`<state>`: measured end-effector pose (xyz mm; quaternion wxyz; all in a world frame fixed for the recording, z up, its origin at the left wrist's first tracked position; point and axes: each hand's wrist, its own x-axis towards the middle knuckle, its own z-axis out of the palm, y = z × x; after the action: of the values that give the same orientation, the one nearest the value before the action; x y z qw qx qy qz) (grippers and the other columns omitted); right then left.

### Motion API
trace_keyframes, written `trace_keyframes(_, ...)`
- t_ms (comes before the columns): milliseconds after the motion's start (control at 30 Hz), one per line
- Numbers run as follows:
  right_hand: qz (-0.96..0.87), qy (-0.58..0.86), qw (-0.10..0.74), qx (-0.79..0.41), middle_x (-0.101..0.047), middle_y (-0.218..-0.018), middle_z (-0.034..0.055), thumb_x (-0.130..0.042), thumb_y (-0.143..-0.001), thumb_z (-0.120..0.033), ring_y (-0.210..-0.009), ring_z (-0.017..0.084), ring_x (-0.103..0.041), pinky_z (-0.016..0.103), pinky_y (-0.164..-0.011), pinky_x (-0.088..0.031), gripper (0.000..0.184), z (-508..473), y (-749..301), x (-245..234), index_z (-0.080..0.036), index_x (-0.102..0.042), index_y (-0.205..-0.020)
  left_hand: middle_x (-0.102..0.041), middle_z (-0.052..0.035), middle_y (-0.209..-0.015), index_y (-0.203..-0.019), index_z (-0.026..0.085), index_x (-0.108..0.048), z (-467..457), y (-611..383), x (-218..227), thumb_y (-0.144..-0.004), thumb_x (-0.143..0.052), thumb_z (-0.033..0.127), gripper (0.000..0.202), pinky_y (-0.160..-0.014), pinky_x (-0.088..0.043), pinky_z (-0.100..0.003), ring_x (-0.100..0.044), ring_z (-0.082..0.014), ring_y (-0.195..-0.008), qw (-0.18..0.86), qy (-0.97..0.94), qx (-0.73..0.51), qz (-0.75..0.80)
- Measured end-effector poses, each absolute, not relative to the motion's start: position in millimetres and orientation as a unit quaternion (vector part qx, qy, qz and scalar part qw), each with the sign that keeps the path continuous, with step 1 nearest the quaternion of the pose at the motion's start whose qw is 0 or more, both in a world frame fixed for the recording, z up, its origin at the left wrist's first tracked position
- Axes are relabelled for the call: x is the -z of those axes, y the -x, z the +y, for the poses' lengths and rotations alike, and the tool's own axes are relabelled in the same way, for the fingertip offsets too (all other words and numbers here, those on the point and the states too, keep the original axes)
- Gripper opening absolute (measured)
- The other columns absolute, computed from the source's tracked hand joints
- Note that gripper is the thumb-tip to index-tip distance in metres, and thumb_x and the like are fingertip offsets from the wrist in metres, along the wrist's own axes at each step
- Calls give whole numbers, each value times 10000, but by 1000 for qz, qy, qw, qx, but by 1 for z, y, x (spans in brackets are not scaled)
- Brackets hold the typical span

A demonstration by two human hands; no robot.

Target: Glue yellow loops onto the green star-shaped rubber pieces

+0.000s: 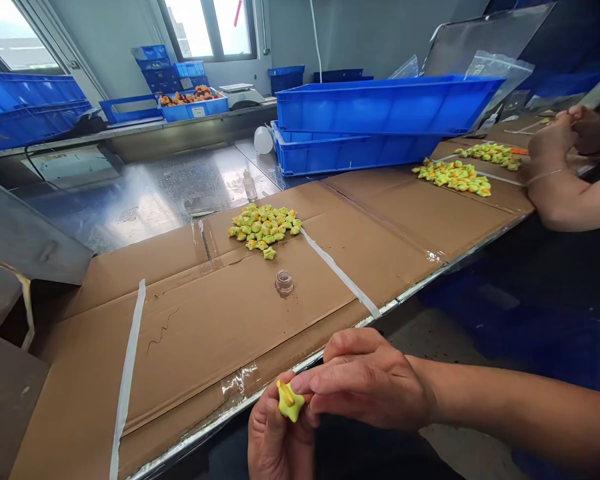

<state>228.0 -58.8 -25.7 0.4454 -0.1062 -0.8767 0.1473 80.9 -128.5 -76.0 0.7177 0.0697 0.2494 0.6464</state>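
A small yellow-green star-shaped piece (pixel 291 401) is pinched between the left hand (pixel 275 433) and the right hand (pixel 367 380) just past the near edge of a cardboard-covered table (pixel 205 333); the fingers of both hands are closed lightly around it. A heap of similar pieces (pixel 265 227) is seen farther back on the cardboard, with a small clear cap (pixel 285 283) between heap and hands. Stacked blue trays (pixel 375 120) are set behind. A co-worker's hands (pixel 560 143) are seen at right, near more pieces (pixel 453 177). No writing can be read.
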Motion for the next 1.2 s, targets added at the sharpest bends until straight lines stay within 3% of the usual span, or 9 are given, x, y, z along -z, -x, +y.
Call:
trace_keyframes(200,-850,146,453,-226,-709,-875,37,-645,-898,-220,-652,125,-530,235,-630,-472,216,-62,-223,27,-110,-600,-1078,-777,-29,-824,-918,209,-748,-132,-79,85,-730,-721,229,191,-671,-536,-111,-708,-99,-681,741,-82,-638,192)
trace_keyframes(300,-823,178,453,-292,-685,-832,51,-607,-925,-247,-686,119,-536,227,-655,-461,168,-65,-219,26,-113,-618,-1027,-777,-23,-844,-914,207,-744,-132,-80,84,-712,-739,236,204,-693,-532,-104,-712,-103,-738,739,-74,-640,196)
trace_keyframes(467,-809,185,448,-332,-665,-798,45,-605,-923,-232,-692,111,-546,204,-648,-449,132,-69,-218,25,-120,-619,-991,-750,-7,-674,-816,189,-768,-131,-85,76,-597,-820,298,250,-622,-537,-101,-655,-67,-542,730,-40,-640,235)
trace_keyframes(633,-817,167,454,-314,-688,-810,46,-637,-906,-241,-686,119,-568,239,-690,-447,135,-68,-220,27,-131,-589,-967,-736,-11,-630,-758,172,-773,-132,-86,68,-527,-859,293,275,-518,-522,-98,-625,-68,-483,720,-24,-635,280)
trace_keyframes(800,-827,143,460,-291,-693,-724,41,-629,-907,-187,-599,114,-546,221,-597,-429,103,-66,-221,26,-126,-583,-975,-722,-15,-584,-708,162,-769,-133,-88,61,-477,-877,315,297,-444,-498,-106,-598,-69,-421,708,-25,-633,313)
trace_keyframes(933,-812,152,465,-319,-727,-847,52,-614,-919,-176,-669,123,-625,243,-664,-470,199,-68,-223,31,-154,-549,-1105,-722,-26,-581,-723,171,-762,-131,-91,55,-438,-889,323,346,-489,-523,-138,-627,-99,-451,632,-78,-699,327)
trace_keyframes(1033,-780,202,484,-342,-716,-971,52,-624,-914,-202,-800,132,-656,222,-671,-503,313,-74,-225,37,-190,-496,-1199,-741,-27,-705,-766,187,-752,-130,-91,55,-459,-884,283,347,-542,-558,-183,-674,-146,-535,528,-142,-756,360)
trace_keyframes(1200,-804,212,489,-264,-727,-904,15,-576,-917,-116,-625,121,-591,225,-620,-491,249,-87,-224,35,-226,-553,-1140,-683,-25,-788,-761,180,-741,-130,-89,64,-528,-849,198,257,-599,-560,-181,-663,-159,-677,362,-265,-800,399)
